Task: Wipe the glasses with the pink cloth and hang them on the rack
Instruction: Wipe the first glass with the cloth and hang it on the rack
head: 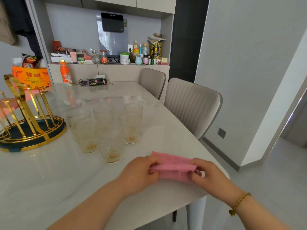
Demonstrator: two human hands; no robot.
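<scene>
Surface [49,180], pale and glossy, carries everything. Rack [28,133], gold wire on a dark round base, stands at the left edge with its pegs bare, presumably ready to receive wiped ware. Six glasses [131,128] stand upright and seemingly empty in a cluster mid-surface, just beside the rack, none yet hung. Pink cloth [174,170] sits folded near the right edge, stretched between both hands. Left hand [141,173] and right hand [211,175] each pinch one end, probably shaping a wiping pad.

A pink cloth [174,170] is shown at 5 o'clock, clear ribbed glasses [110,143] at centre, a gold rack [26,132] at 9 o'clock.
</scene>
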